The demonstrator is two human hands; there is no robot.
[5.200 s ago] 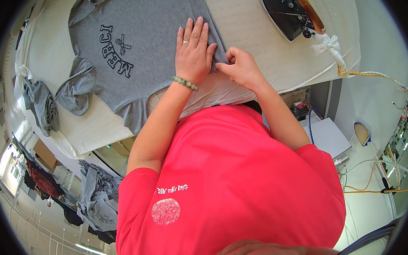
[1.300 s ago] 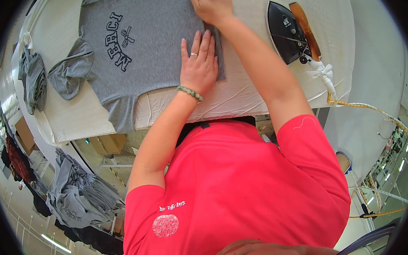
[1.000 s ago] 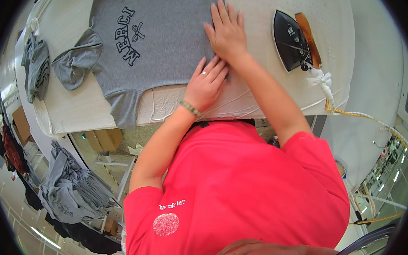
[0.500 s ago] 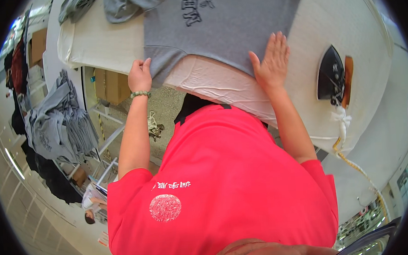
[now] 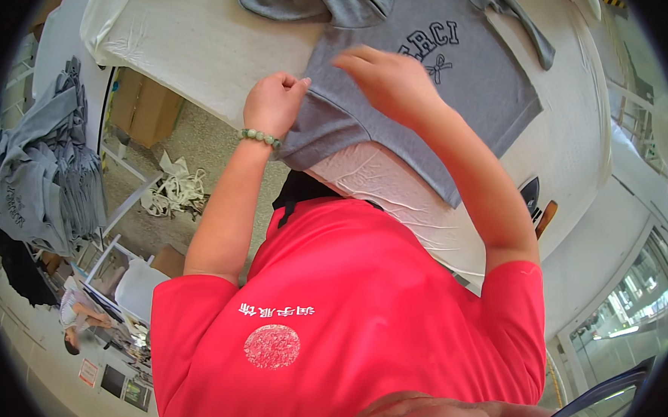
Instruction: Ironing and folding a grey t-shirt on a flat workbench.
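A grey short-sleeved cotton T-shirt [image 5: 448, 74] with dark blue block lettering and a small crossed-ribbon motif on its chest lies face up on the white padded ironing table [image 5: 189, 42]. Its body is spread mostly flat across the middle of the table, the fabric a soft heathered grey, smooth over the chest and slightly rumpled toward the hem. The hem side nearest the person hangs a little over the table's near edge, where the wrinkled white cover shows beneath it. One sleeve trails off toward the far right corner as a narrow strip, and the other end of the shirt is bunched in loose folds at the top of the view.

The left hand [image 5: 274, 102], with a pale green bead bracelet [image 5: 261, 137] at the wrist, is curled closed, thumb and fingertips pinching the shirt's near corner and lifting it slightly off the cover. The right hand [image 5: 391, 81] hovers over the shirt's lower front, blurred, fingers loosely bent and spread; it grips nothing that can be seen, and whether it touches the cloth cannot be told.

A dark iron with a wooden handle [image 5: 536, 202] sits partly hidden at the table's right end. A stack of grey garments [image 5: 38, 179] lies well apart at the left
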